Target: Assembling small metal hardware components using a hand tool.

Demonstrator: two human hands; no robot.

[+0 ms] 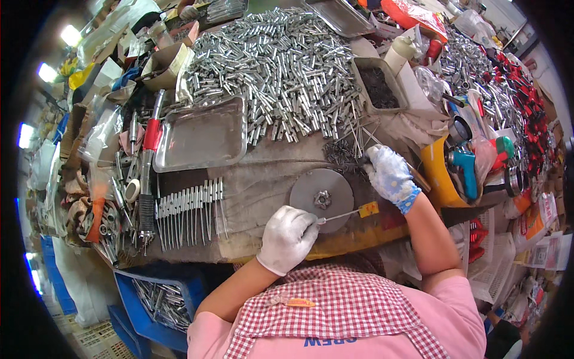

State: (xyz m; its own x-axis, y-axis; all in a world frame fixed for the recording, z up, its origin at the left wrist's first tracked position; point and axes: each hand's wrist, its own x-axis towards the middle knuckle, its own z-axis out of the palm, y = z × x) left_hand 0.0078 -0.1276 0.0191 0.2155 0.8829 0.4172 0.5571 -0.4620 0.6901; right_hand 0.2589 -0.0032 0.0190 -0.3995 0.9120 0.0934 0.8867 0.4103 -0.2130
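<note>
My left hand (289,239), in a white knitted glove, is closed around the end of a thin metal rod (339,215). The rod points right, over a round grey disc (302,194), and a yellow piece (369,209) shows at its far end. A small ring-like cluster of metal parts (323,199) sits at the disc's centre. My right hand (391,176), gloved in white and blue, is beside a heap of small dark pins (342,154). Its fingers are drawn together at the heap's edge; whatever they pinch is too small to make out.
A large pile of metal tubes (275,72) covers the far bench. Several rods with cylindrical heads (191,206) lie in a row at left, below a metal tray (200,134). A bin of dark bits (357,66) and a teal tool (465,170) are at right; a blue crate (140,314) stands lower left.
</note>
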